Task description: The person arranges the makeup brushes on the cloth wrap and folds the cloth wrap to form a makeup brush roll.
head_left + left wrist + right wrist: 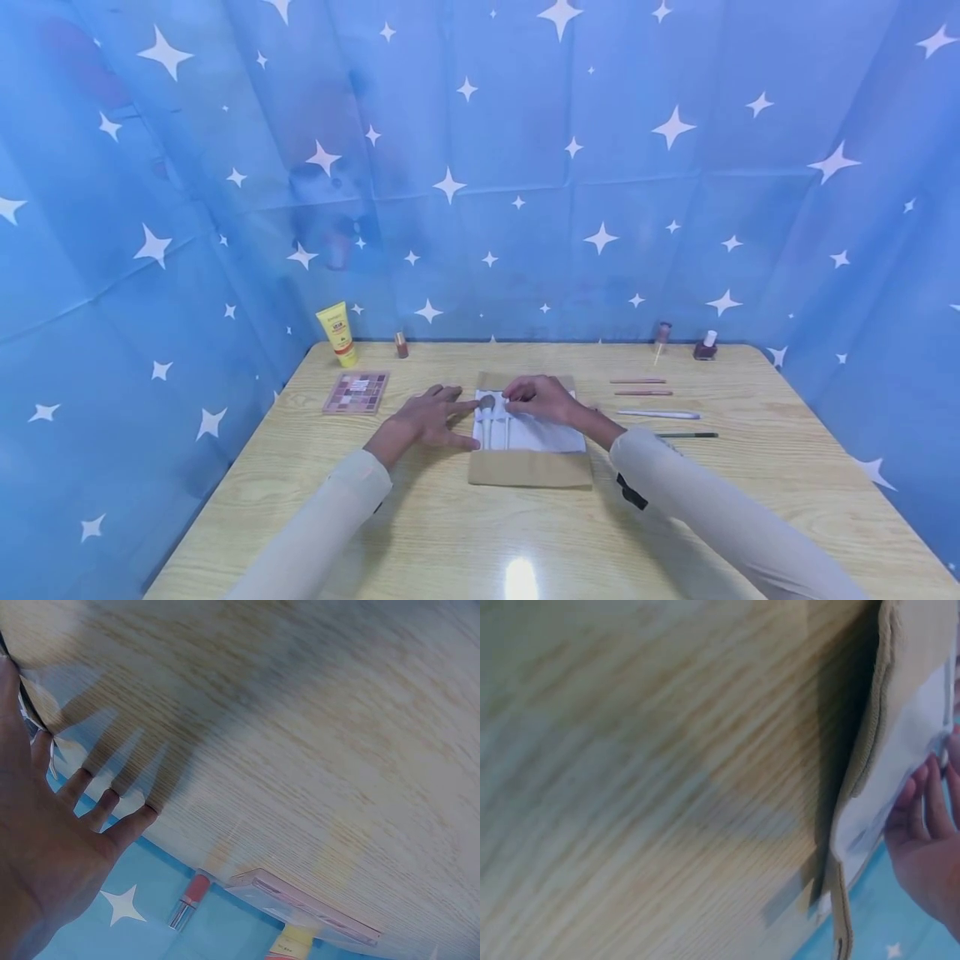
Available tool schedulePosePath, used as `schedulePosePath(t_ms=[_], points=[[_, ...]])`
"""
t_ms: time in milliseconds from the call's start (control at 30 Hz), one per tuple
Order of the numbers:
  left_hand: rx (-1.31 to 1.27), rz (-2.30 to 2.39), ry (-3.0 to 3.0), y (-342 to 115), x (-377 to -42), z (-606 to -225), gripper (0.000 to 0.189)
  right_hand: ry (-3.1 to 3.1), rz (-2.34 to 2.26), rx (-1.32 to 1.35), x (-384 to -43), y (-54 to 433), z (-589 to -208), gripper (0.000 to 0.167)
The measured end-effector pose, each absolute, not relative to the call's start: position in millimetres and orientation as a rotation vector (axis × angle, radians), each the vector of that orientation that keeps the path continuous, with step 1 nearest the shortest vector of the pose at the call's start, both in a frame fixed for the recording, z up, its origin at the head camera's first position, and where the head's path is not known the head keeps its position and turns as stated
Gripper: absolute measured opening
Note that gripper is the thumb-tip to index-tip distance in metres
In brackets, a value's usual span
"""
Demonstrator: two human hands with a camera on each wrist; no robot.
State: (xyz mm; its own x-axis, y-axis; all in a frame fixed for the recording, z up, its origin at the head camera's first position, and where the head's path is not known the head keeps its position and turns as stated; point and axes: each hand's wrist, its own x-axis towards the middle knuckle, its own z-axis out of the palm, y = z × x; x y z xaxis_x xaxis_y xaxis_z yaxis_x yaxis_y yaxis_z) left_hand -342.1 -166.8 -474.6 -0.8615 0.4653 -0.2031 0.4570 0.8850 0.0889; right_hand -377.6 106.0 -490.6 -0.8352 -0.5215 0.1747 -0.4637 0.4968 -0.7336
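An unfolded tan brush pouch [528, 469] with a white lining lies on the table in the head view. Tucked in its left side is a makeup brush [487, 402] with a fluffy dark head and pale handle. My left hand [432, 417], fingers spread, rests at the pouch's left edge, thumb and index finger reaching onto it. With curled fingers, my right hand [543, 400] pinches the upper end of a second, slimmer makeup brush [507, 432], whose pale handle sits in the pouch. Its head is hidden by the fingers. In the right wrist view, those fingertips are against the white lining [922, 761].
Right of the pouch lie two pink brushes [643, 392], a white one [660, 414] and a dark green one [693, 435]. A nail polish bottle [705, 348] stands behind. Leftward are an eyeshadow palette [356, 392], yellow tube [339, 335] and lip gloss [401, 345].
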Motion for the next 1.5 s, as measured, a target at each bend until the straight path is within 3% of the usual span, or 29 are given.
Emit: schedulePosePath(t_ms=[467,1233,1500], points=[[0.719,0.064,2.845,-168.2,-341.2,-475.6,0.085,2.576,-1.244,-1.156,-367.7,114.3,-490.3,0.026],[0.727,0.094,2.840,-167.2,-337.9,-476.1,0.084,2.587,-1.165,-1.151,-352.2,144.3,-463.8,0.031],[0.730,0.101,2.843,-166.6,-337.3,-476.2,0.084,2.618,-1.190,-1.166,-343.4,167.3,-449.5,0.025]])
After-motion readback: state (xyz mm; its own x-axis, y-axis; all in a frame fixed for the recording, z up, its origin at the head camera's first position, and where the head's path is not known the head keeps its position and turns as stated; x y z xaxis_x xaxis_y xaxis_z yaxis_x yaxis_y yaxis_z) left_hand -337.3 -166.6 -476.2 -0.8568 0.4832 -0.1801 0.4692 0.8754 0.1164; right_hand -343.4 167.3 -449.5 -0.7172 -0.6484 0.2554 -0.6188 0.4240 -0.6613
